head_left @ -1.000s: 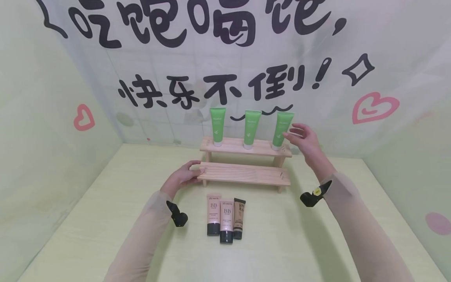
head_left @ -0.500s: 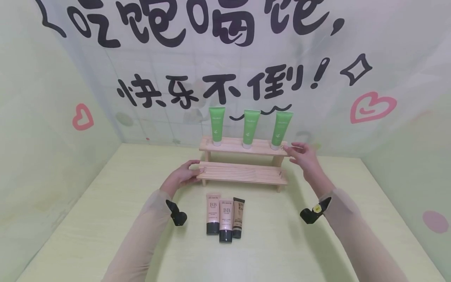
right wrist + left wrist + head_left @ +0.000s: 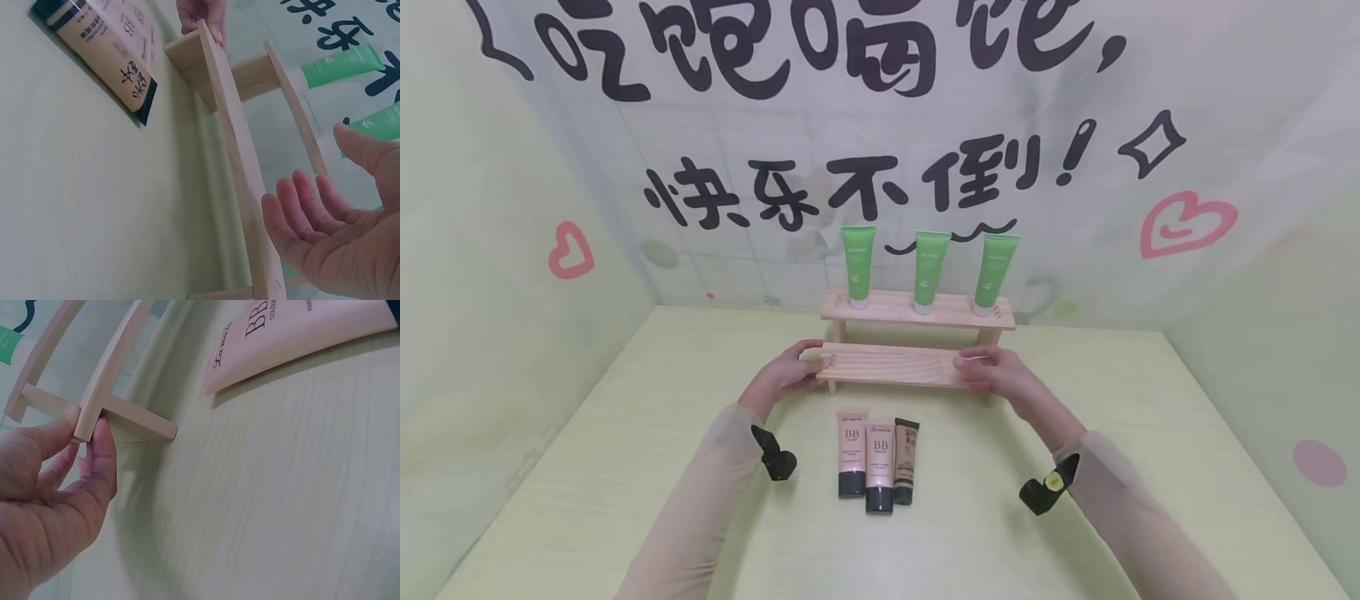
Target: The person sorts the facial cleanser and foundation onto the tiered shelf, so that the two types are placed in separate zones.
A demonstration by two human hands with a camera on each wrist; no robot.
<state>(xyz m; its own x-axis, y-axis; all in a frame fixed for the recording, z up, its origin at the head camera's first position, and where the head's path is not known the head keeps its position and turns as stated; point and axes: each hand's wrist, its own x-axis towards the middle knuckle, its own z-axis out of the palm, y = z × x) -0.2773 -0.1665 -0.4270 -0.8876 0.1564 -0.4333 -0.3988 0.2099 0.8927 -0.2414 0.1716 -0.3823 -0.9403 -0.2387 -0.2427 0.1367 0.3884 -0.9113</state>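
A two-tier wooden display stand (image 3: 887, 364) stands on the table. My left hand (image 3: 786, 371) pinches the left end of its lower board, thumb above and fingers beneath, as the left wrist view also shows. My right hand (image 3: 1000, 373) hovers at the right end of that board. In the right wrist view the right hand (image 3: 350, 250) has loosely bent fingers and a raised thumb, with nothing between them. On the upper board stand three green squeeze tubes, caps down: a left tube (image 3: 858, 262), a middle tube (image 3: 930, 268) and a right tube (image 3: 996, 271).
In front of the stand lie two pink BB cream tubes, one on the left (image 3: 852, 446) and one in the middle (image 3: 880, 462), beside a brown tube (image 3: 906, 458). A printed backdrop wall (image 3: 760, 275) rises behind the table.
My right hand has moved from beside the right green tube down and left to the lower board's right end. The left hand keeps its hold; the tubes stay where they stood.
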